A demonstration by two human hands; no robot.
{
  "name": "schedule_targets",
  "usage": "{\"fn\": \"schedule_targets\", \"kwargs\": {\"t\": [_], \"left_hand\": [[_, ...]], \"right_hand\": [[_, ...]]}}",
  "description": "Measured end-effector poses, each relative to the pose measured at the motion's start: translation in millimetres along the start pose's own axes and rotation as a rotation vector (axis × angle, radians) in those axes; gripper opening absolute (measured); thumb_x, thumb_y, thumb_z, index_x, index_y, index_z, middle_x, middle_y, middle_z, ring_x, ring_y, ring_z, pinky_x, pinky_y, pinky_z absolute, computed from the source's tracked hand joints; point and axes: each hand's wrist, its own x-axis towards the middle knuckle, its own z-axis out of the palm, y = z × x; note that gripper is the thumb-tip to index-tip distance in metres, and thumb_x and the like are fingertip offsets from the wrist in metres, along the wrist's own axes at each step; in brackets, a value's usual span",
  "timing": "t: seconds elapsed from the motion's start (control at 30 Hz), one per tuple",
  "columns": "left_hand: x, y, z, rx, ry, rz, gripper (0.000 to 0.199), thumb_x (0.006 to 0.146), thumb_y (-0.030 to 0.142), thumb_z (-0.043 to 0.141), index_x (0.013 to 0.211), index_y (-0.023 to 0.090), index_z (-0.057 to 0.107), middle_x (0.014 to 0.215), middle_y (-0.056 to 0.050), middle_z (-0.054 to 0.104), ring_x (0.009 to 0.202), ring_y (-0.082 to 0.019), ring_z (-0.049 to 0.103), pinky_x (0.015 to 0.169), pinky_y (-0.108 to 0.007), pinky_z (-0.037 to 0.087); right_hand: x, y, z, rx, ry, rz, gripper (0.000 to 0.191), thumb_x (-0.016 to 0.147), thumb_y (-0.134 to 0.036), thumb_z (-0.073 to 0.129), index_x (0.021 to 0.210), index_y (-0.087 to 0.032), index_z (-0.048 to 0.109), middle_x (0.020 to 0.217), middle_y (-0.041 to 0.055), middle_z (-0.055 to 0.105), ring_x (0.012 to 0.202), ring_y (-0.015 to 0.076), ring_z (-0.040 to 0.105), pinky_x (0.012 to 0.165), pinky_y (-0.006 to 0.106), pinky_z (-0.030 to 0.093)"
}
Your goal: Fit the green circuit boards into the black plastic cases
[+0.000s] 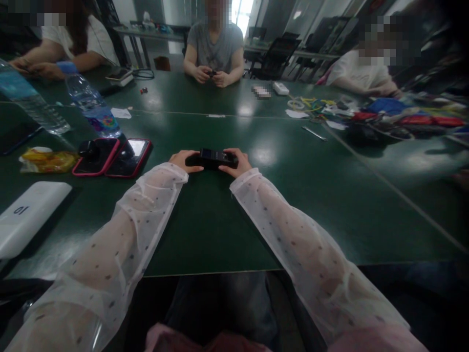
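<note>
A black handheld device [213,155] with a small screen on its left part and small keys on its right lies crosswise in front of me, low over the green table. My left hand [181,160] is closed around its left end, the thumb along the near side. Around the right end my right hand [239,163] is curled, with fingers on top and the thumb at the near edge. The exact kind of device is too small to make out. Sheer white dotted sleeves cover both my forearms.
Left of my hands are a phone with a red case [128,157], another phone [95,157], a yellow packet [49,160], a white power bank [32,212] and water bottles [93,105]. Cables [311,105] and a wrench [314,133] lie right. Several people sit around the green table [220,220].
</note>
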Motion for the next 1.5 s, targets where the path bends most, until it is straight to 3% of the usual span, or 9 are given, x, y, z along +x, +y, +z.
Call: {"fn": "schedule_targets", "kwargs": {"t": [0.17,0.27,0.4,0.47,0.63,0.83,1.5], "left_hand": [[-1.5,4.6,-0.6,0.109,-0.025,-0.045,0.075,0.078,0.059,0.072,0.143,0.022,0.057,0.148,-0.011,0.058,0.142,-0.035,0.048,0.12,-0.049,0.035],[-3.2,6.5,-1.9,0.096,-0.017,-0.027,0.068,0.082,0.057,0.069,0.141,0.024,0.06,0.147,-0.01,0.059,0.142,-0.034,0.048,0.121,-0.049,0.035],[-3.9,6.9,-3.8,0.097,-0.031,-0.002,0.066,0.084,0.058,0.067,0.14,0.024,0.061,0.146,-0.009,0.06,0.141,-0.034,0.049,0.119,-0.051,0.037],[-3.7,6.9,-4.3,0.094,-0.036,-0.005,0.065,0.084,0.057,0.067,0.14,0.025,0.061,0.146,-0.009,0.06,0.141,-0.034,0.049,0.119,-0.052,0.037],[-3.1,6.5,-3.8,0.089,-0.034,0.005,0.064,0.084,0.056,0.068,0.139,0.025,0.062,0.145,-0.01,0.061,0.141,-0.035,0.049,0.118,-0.054,0.037],[-2.2,4.2,-2.7,0.087,-0.029,0.011,0.067,0.082,0.056,0.069,0.14,0.024,0.061,0.146,-0.011,0.06,0.141,-0.036,0.048,0.118,-0.055,0.036],[-3.7,4.7,-4.2,0.1,-0.046,0.028,0.065,0.085,0.057,0.066,0.141,0.024,0.06,0.147,-0.01,0.059,0.142,-0.033,0.048,0.119,-0.051,0.036]], "right_hand": [[6.4,10.3,0.9,0.137,0.084,-0.057,0.061,0.069,-0.056,0.082,0.12,-0.031,0.06,0.12,0.0077,0.067,0.115,0.033,0.061,0.1,0.056,0.048],[9.2,10.8,-9.4,0.231,0.164,-0.046,0.065,0.072,-0.063,0.076,0.124,-0.029,0.055,0.12,0.0077,0.068,0.113,0.0299,0.064,0.096,0.05,0.051],[6.1,14.2,-32.1,0.034,0.358,0.032,0.06,0.073,-0.055,0.076,0.122,-0.027,0.055,0.121,0.0094,0.065,0.114,0.031,0.06,0.097,0.05,0.049],[3.5,18.9,-40.0,-0.111,0.387,0.086,0.058,0.071,-0.05,0.077,0.119,-0.024,0.057,0.119,0.0107,0.066,0.116,0.033,0.057,0.1,0.052,0.046],[1.2,30.4,-40.2,-0.261,0.352,0.232,0.055,0.073,-0.048,0.075,0.118,-0.022,0.057,0.12,0.0131,0.066,0.119,0.0364,0.053,0.102,0.055,0.043],[2.0,32.4,-36.4,-0.319,0.307,0.329,0.068,0.07,-0.053,0.077,0.128,-0.025,0.054,0.127,0.0141,0.062,0.127,0.0408,0.045,0.101,0.059,0.039],[-0.8,20.0,-47.3,-0.448,0.192,0.334,0.065,0.072,-0.047,0.078,0.128,-0.028,0.051,0.132,0.0134,0.06,0.128,0.0395,0.043,0.1,0.055,0.035]]}}
